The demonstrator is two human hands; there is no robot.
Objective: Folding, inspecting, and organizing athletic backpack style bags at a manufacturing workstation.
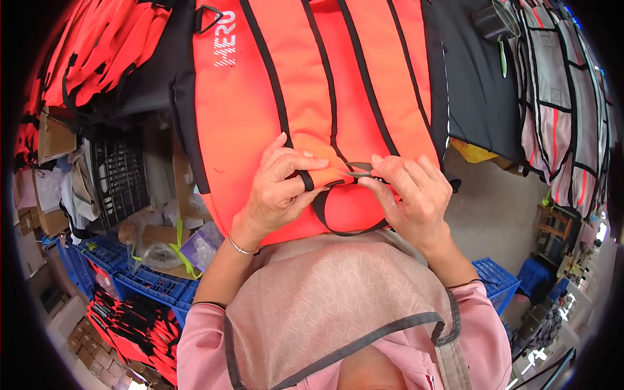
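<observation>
Crates and stacked bags ring your work here, all bowing and fading into the dark fisheye rim, with the far clutter at both sides too small to sort out. Right in front of you lies the orange bag (221, 136), its top cut off by the upper edge and its near end partly behind your apron (325, 286). Up at the chest, your left hand (276, 185) has its fingers pinching the folded end of an orange strap (309, 71), thumb beneath and mostly out of sight. Across from it, your right hand (416, 188) pinches a small metal tool (359, 170), blade toward the strap end; your fingers cover its grip, and whether the tip touches the fabric you can't tell from here. Smooth, matte cloth on the bag, narrow black binding along the straps, and a limp black webbing loop (351, 232) curving below your hands. Pale, faintly patterned apron, grey-edged. Out to the right, the dark desk (478, 91) runs alongside the bag, a metal cup (495, 23) near its top and grey bags (552, 97) lining the far side. Tighter on the left: red-orange bags (97, 52) overhead, a slatted black crate (120, 175) below, blue crates (156, 286) near your elbow.
</observation>
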